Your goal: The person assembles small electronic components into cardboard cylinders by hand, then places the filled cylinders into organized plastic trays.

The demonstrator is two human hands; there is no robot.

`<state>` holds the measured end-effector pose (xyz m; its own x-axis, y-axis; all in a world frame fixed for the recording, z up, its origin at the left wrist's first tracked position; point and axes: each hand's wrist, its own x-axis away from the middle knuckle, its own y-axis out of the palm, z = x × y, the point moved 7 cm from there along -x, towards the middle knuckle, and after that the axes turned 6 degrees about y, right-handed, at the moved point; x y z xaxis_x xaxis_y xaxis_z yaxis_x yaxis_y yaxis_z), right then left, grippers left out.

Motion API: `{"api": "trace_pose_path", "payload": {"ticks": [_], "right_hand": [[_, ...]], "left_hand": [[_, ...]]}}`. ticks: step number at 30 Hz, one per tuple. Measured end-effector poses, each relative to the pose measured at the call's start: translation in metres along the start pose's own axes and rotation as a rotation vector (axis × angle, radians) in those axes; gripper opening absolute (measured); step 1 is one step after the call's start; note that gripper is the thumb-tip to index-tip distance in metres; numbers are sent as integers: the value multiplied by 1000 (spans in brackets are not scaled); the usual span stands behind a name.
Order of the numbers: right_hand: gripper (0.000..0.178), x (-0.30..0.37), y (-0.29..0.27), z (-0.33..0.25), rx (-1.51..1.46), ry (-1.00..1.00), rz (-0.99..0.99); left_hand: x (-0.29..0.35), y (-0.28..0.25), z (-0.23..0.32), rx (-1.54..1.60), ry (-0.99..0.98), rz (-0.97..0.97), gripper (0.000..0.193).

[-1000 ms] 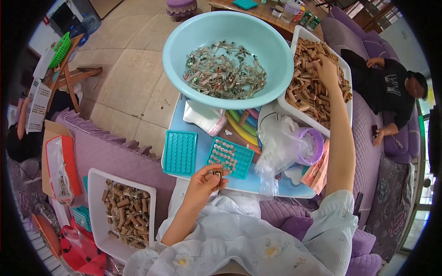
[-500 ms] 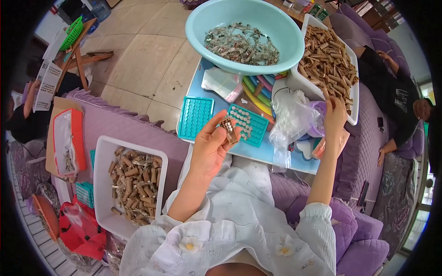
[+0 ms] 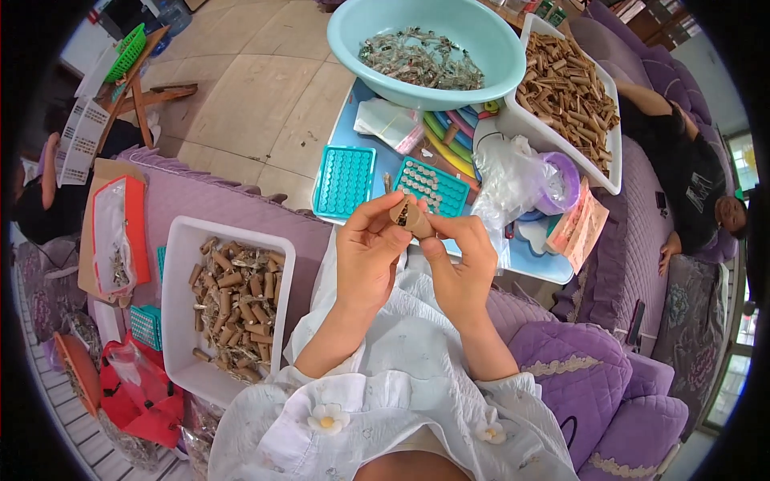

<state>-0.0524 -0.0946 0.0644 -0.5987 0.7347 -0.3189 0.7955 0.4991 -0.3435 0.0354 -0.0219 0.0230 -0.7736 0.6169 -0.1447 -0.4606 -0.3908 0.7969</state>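
Observation:
In front of my chest both hands are closed around a short brown tube [image 3: 420, 224]. Its left end, at my fingertips, shows a dark gap with small pieces inside. My left hand [image 3: 365, 252] pinches that end between thumb and fingers. The other end is gripped by the thumb and fingers of my right hand [image 3: 464, 260]. Just beyond my hands lies a teal tray [image 3: 453, 192] with small round silver pieces in part of its pockets. A second teal tray [image 3: 346, 183] is to its left.
A light blue basin [image 3: 341, 48] of small clear-wrapped pieces stands on the table. Right of it is a white bin [image 3: 613, 152] of brown tube pieces. Another white bin [image 3: 180, 256] with brown tubes sits at my left. Clear plastic bags [image 3: 509, 176] lie by a purple container [image 3: 568, 183].
My right hand has come from beside the bin of tube pieces to my left hand. The piece my left hand held open now appears as a tube between both hands.

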Motion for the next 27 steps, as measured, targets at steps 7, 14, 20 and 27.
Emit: {"api": "trace_pose_path", "payload": {"ticks": [7, 14, 20, 27], "right_hand": [[19, 6, -1, 3, -2, -10, 24], [23, 11, -6, -6, 112, -137, 55], [29, 12, -4, -18, 185, -276, 34], [34, 9, 12, -11, 138, -413, -70]], "left_hand": [[4, 3, -4, -31, 16, -96, 32], [8, 6, -5, -63, 7, -96, 34], [14, 19, 3, -263, 96, -142, 39], [17, 17, -8, -342, 80, -136, 40]]}}
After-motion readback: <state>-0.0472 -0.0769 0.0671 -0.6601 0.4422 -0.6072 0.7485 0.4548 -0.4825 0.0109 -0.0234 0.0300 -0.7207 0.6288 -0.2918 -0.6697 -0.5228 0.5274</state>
